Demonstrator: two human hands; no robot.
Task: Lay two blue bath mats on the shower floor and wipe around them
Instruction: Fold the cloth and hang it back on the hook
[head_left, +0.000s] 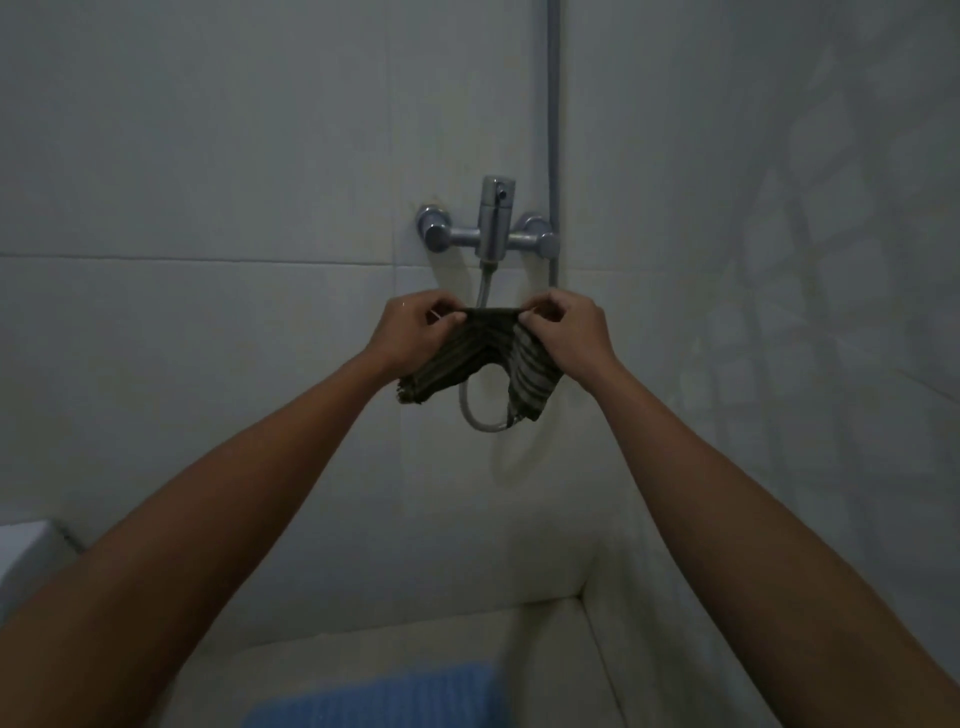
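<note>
Both my arms reach forward in front of the shower wall. A dark striped cloth (478, 358) hangs between my hands, its top edge stretched tight. My left hand (415, 332) pinches the cloth's left top corner. My right hand (563, 332) pinches the right top corner. The cloth's two ends droop down below my hands. A blue bath mat (384, 696) lies on the shower floor at the bottom of the view, partly cut off by the frame. A second mat is not visible.
A chrome shower mixer tap (491, 228) is fixed to the tiled wall just above my hands, and its hose (480, 410) loops down behind the cloth. A pipe (553, 130) runs up the wall. A white object (26, 551) sits at the left edge.
</note>
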